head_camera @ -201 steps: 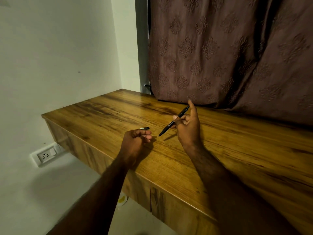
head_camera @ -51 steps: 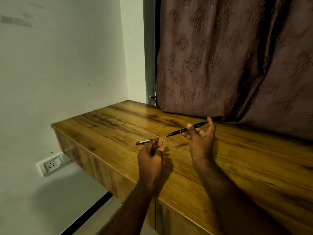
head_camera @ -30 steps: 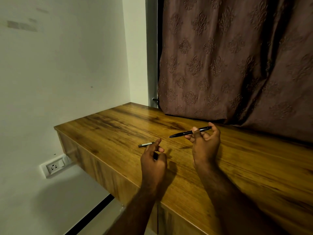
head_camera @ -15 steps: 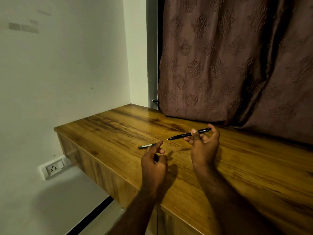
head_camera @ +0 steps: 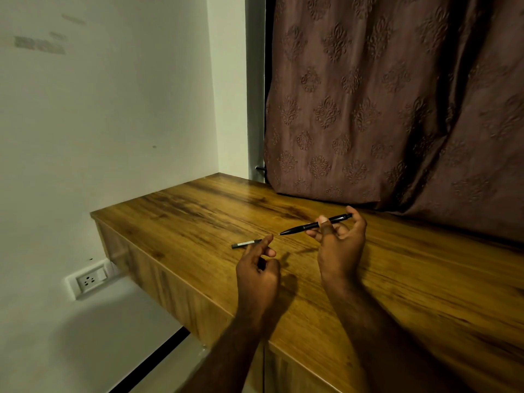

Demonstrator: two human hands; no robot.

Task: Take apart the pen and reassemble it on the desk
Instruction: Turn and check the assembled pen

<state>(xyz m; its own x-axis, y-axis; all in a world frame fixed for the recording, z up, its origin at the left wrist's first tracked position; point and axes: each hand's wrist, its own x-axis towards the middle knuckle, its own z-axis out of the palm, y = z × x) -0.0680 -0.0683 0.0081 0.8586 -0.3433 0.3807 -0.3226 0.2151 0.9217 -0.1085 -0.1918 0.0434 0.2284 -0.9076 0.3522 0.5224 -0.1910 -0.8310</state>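
My right hand (head_camera: pixel 338 251) pinches the black pen body (head_camera: pixel 314 224) between thumb and fingers above the wooden desk (head_camera: pixel 425 279). The pen is held nearly level, with its tip pointing left. A short dark pen piece with a light band (head_camera: pixel 245 244) lies on the desk left of the tip. My left hand (head_camera: pixel 258 270) hovers just right of that piece. Its index finger is stretched over the piece's right end and its other fingers are loosely curled. I see nothing held in it.
A brown patterned curtain (head_camera: pixel 397 109) hangs down to the desk's back edge. A white wall (head_camera: pixel 113 109) closes off the left side, with a socket (head_camera: pixel 89 280) low on it below the desk. The desk's front edge runs diagonally under my forearms.
Earlier my left hand held the short piece in the air; now the piece lies on the desk. Over the last second both hands have barely moved.
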